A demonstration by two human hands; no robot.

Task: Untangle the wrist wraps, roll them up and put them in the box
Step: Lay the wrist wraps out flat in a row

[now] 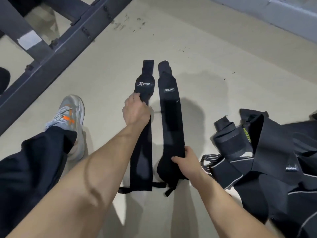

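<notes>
Beside a tangled pile (267,152), left fingers (135,98) hold the Xtep wrap (141,152), right fingers (177,159) the neighbouring wrap (171,114).

Left forearm (96,169): bare along all that shows, down to the wrist.
Right forearm (223,200): bare likewise.
Left hand (135,110): bare.
Right hand (186,160): bare.
Trouser leg (37,160): black, loose matte cloth with a wide hem.
Shoe (73,115): pale grey trainer, off-white sole, orange patches on the side, grey laces.
</notes>
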